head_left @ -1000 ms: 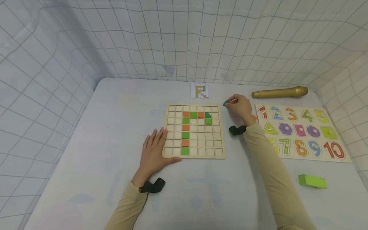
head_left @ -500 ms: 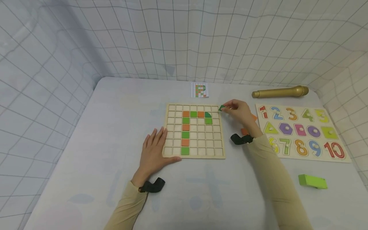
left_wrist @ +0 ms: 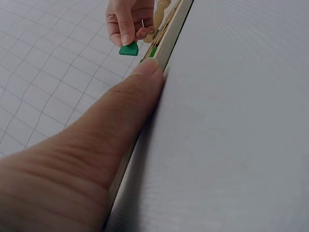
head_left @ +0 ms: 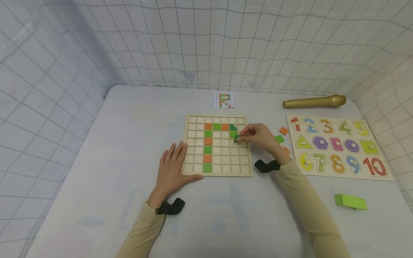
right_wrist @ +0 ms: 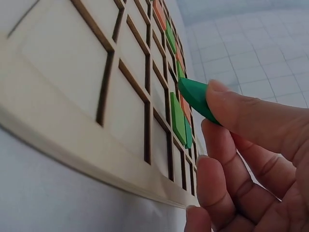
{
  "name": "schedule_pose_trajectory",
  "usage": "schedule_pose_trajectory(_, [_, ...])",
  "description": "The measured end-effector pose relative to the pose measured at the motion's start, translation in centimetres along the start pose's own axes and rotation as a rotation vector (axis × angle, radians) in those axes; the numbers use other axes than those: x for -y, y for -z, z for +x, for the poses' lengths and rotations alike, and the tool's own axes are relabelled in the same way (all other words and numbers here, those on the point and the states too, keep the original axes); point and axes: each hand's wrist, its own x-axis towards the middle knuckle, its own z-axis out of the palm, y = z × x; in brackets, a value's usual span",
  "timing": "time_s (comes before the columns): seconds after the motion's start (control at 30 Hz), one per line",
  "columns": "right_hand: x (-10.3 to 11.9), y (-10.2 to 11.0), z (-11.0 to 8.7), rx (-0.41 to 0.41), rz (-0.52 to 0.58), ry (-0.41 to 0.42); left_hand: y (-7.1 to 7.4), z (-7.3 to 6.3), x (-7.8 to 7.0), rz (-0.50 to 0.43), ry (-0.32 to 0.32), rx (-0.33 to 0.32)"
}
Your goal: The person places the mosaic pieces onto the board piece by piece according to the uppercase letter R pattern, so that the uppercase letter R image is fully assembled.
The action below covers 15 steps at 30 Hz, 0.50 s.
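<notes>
Now I pinch a dark green tile [right_wrist: 195,96] with one curved edge between the thumb and fingers of my right hand [head_left: 259,137], holding it just off the wooden grid board [head_left: 226,157], near the cell below a green square [head_left: 233,134]. My left hand [head_left: 172,166] grasps nothing, its fingers spread straight at the board's left side and its thumb along the near edge. Ten pieces sit in the cells: a column of six alternating orange and green squares [head_left: 208,150], a top row running right from it to a dark green quarter-round [head_left: 233,127], and that lone green square beneath. Judging by the small card [head_left: 223,99] behind the board, which shows an R-like figure in the same colours, I take the upper part to be nearly complete, with the middle bar and slanting leg yet to be laid. Just right of my right hand lie two loose orange tiles [head_left: 283,130] and a loose green one [head_left: 279,138]. Beyond them, a puzzle board [head_left: 327,153] reads 1 to 10 in coloured numerals; I can make out no brand or label there, nor on the gold microphone [head_left: 314,102] or the lime green block [head_left: 350,202].
</notes>
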Motion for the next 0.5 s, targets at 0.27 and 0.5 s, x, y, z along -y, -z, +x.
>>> schedule_pose_trajectory(0.27, [0.4,-1.0,0.1,0.005,-0.054,0.006,0.1,0.1,0.0,-0.005,0.01,0.002])
schedule_pose_trajectory(0.5, [1.0,-1.6,0.2,-0.021,-0.137,-0.042,-0.2,0.1,0.2,0.004,0.005,-0.006])
